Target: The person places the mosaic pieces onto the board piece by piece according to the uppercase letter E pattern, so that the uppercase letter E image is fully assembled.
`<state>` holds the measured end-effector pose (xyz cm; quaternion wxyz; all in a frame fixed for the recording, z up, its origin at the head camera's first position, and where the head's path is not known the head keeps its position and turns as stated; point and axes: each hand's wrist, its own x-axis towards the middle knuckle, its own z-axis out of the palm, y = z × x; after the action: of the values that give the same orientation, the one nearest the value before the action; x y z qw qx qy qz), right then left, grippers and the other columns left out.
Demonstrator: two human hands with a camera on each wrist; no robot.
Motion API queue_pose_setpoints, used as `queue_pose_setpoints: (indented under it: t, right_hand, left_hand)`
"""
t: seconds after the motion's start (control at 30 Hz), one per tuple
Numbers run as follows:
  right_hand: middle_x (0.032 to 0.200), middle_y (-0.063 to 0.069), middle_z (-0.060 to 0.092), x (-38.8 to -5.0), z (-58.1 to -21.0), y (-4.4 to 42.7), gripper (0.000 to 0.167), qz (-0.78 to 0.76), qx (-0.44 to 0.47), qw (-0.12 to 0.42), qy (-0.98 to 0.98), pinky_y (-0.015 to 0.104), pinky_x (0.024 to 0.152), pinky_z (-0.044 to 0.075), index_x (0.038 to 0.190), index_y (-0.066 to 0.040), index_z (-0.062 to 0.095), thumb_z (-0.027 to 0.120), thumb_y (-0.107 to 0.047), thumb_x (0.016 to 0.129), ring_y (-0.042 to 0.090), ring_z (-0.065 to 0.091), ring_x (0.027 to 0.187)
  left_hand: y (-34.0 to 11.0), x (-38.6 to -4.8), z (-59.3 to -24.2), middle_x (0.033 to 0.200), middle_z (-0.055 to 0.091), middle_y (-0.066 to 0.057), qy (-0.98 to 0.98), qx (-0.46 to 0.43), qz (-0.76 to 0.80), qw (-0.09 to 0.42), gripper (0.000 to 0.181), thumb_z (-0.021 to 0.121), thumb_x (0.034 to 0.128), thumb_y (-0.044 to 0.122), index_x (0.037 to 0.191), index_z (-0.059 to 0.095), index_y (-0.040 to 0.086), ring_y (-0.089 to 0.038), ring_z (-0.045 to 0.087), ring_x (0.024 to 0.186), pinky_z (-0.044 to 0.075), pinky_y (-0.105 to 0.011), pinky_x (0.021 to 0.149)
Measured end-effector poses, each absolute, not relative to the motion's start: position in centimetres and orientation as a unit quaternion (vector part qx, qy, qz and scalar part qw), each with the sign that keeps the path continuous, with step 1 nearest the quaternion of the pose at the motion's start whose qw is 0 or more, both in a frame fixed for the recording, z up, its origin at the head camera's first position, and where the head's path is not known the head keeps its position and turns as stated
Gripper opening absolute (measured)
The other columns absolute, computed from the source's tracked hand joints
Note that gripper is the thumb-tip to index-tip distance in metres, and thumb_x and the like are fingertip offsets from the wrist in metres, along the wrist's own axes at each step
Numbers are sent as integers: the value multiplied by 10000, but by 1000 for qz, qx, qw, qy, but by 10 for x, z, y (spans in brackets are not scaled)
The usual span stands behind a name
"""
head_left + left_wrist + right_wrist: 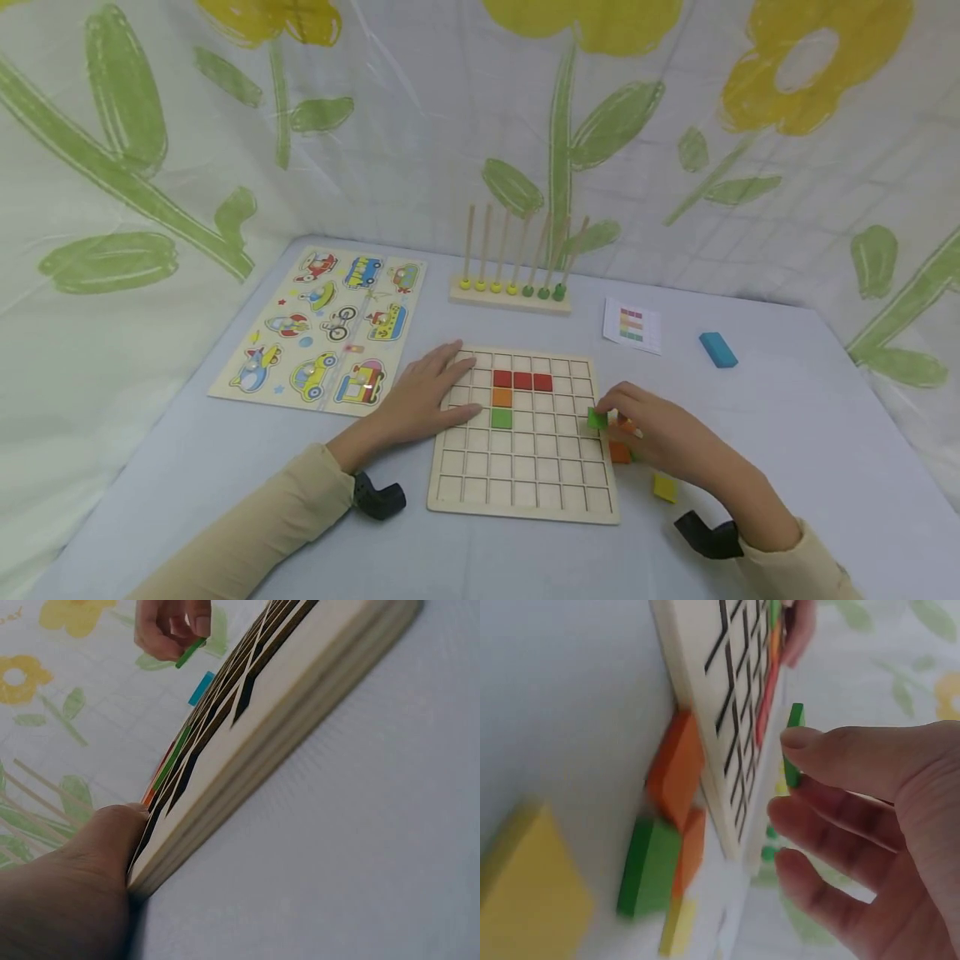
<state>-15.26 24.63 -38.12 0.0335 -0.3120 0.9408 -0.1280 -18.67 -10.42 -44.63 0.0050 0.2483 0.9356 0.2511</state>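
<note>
A wooden grid board [525, 493] lies in the middle of the table. Three red tiles [522, 381] fill a row in it, with an orange tile [502, 397] and a green tile [501, 418] below the leftmost one. My left hand [420, 398] rests on the board's left edge, fingers spread. Between thumb and fingers my right hand [660, 429] pinches another green tile [793, 746], held above the board's right edge. Loose orange [679, 769], green [649, 866] and yellow tiles [664, 487] lie beside that edge, partly hidden under the right hand in the head view.
A vehicle picture puzzle [322, 333] lies at the left. Behind the board stands a wooden base with upright rods and beads [517, 298]. A printed pattern card [632, 325] and a blue block [718, 350] lie at the back right.
</note>
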Motion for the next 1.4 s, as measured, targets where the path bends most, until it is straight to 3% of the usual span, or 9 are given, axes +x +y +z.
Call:
queue_pose_setpoints:
  t: [0.47, 1.4]
  right_hand:
    - [1071, -121, 591, -168, -397, 178, 209, -122, -393, 49, 910, 241, 838, 517, 1081, -206, 640, 700, -231, 882, 40, 569, 956]
    - [1054, -131, 599, -173, -396, 166, 179, -110, -406, 59, 905, 249, 863, 510, 1102, -218, 645, 646, -227, 923, 32, 581, 971]
  left_hand:
    - [-104, -185, -443, 1594, 208, -37, 935, 253, 247, 15, 708, 514, 909, 587, 1490, 358, 214, -209, 104, 1482, 178, -467, 1159]
    - [-104, -188, -446, 1585, 231, -42, 936, 255, 241, 6, 704, 519, 906, 589, 1483, 372, 213, -230, 135, 1476, 209, -480, 1143]
